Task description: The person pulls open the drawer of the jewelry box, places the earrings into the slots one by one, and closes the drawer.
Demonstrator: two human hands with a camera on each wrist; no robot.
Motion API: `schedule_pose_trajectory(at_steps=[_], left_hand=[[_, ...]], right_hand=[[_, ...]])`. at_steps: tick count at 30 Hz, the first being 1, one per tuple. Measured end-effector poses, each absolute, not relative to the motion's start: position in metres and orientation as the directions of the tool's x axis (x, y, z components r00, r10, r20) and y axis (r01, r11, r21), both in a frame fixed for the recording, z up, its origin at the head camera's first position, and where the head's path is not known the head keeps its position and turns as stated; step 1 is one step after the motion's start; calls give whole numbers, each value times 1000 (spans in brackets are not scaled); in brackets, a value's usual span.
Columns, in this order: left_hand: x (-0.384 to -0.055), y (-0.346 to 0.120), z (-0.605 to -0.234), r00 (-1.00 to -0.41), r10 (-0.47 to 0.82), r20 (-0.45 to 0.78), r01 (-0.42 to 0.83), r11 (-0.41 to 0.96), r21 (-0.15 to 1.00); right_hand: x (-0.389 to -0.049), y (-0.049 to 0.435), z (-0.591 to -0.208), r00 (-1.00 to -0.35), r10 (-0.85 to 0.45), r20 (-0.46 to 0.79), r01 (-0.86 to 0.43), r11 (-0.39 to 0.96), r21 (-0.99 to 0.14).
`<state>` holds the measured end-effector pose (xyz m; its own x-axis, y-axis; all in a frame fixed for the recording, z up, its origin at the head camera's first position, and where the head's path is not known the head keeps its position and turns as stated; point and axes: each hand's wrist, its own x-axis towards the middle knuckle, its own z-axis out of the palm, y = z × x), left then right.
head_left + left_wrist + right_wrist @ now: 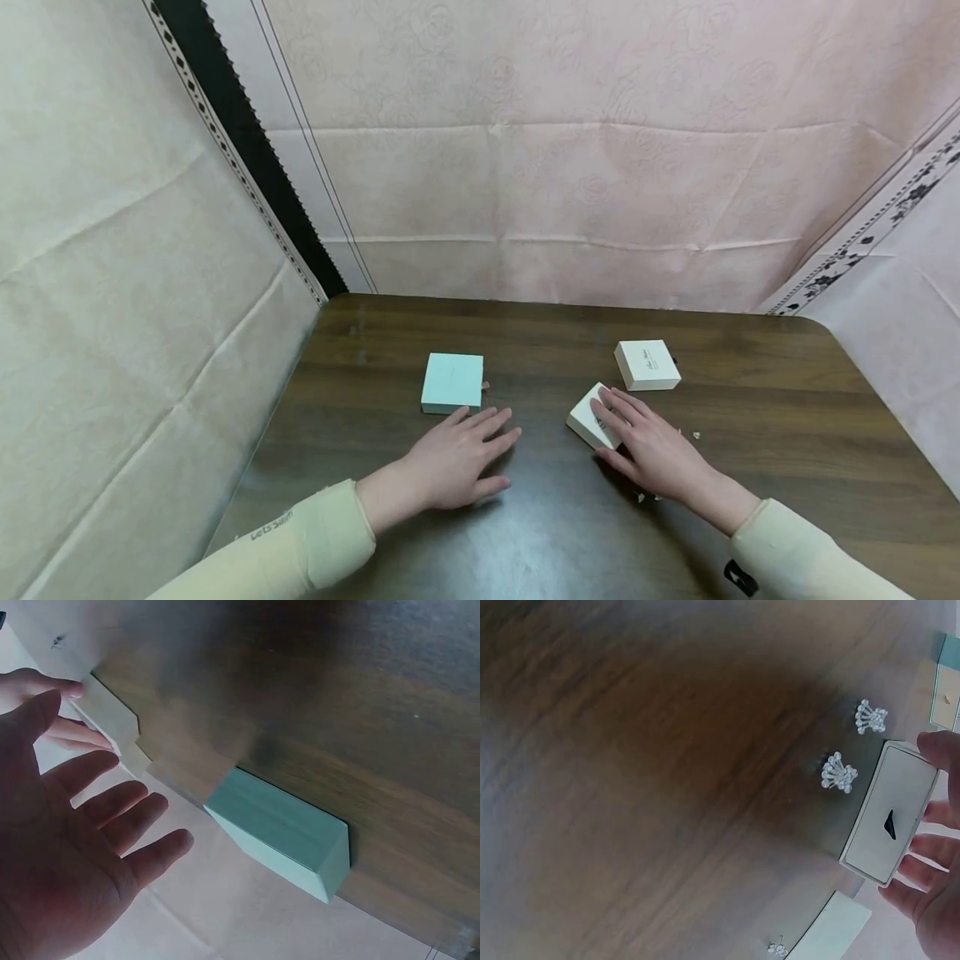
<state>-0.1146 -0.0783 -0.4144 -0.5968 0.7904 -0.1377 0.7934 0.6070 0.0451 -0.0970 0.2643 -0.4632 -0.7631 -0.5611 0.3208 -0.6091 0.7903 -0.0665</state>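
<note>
My right hand [657, 450] holds a small white drawer box [587, 414], its fingers over the top and the thumb at the near corner. A black ribbon tab [889, 825] sticks out of the box's end in the right wrist view. Two sparkling fan-shaped earrings [840, 773] lie beside that end on the table. My left hand [453, 461] is spread over the table with nothing in it, its fingertips close to the near edge of a mint-green box [453, 379]. A brownish tab shows at the green box's right side.
A second white box [648, 365] with dark lettering lies behind my right hand. Close to it is another small sparkling piece [696, 435]. The brown wooden table [525, 542] ends at pale cloth hangings [540, 183] at the back and sides.
</note>
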Motion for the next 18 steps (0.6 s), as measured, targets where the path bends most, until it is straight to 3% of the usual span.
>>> schedule_pose_trajectory(at_steps=[6,18], left_hand=[[-110,-77,-411,-590,792,-159,795,604,57],[-106,-77,-406,-588,798,-133,800,598,53]], right_hand=[[-106,264,-461,-752,-594,285,-635,769,-71],[-131,250,-453,-669,-702,244,-726,688,-10]])
